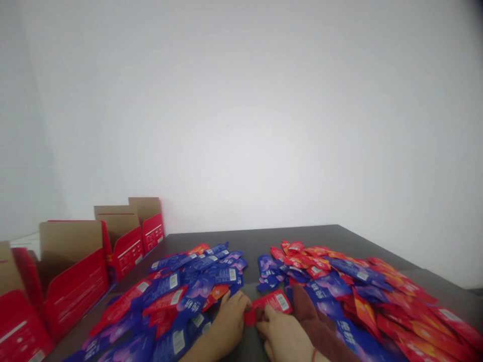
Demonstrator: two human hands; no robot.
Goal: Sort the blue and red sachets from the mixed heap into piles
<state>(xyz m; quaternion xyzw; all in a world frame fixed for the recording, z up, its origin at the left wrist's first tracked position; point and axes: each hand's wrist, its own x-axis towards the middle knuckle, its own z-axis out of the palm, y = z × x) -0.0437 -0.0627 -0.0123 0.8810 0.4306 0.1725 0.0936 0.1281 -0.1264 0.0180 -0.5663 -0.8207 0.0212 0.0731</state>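
My left hand [228,322] and my right hand [283,337] meet at the bottom centre of the dark table [249,236]. Both pinch a small red packet [269,304] with a white label, the left hand at its left end, the right hand from below. To the left lies a heap of blue and red packets [177,296]. A second, larger heap [362,296] spreads to the right. A dark red-brown cloth or sleeve [317,322] lies along my right wrist.
Several open red cardboard boxes [75,276] with brown insides stand in a row along the table's left edge. A plain white wall fills the view behind the table. A narrow strip of bare tabletop runs between the two heaps.
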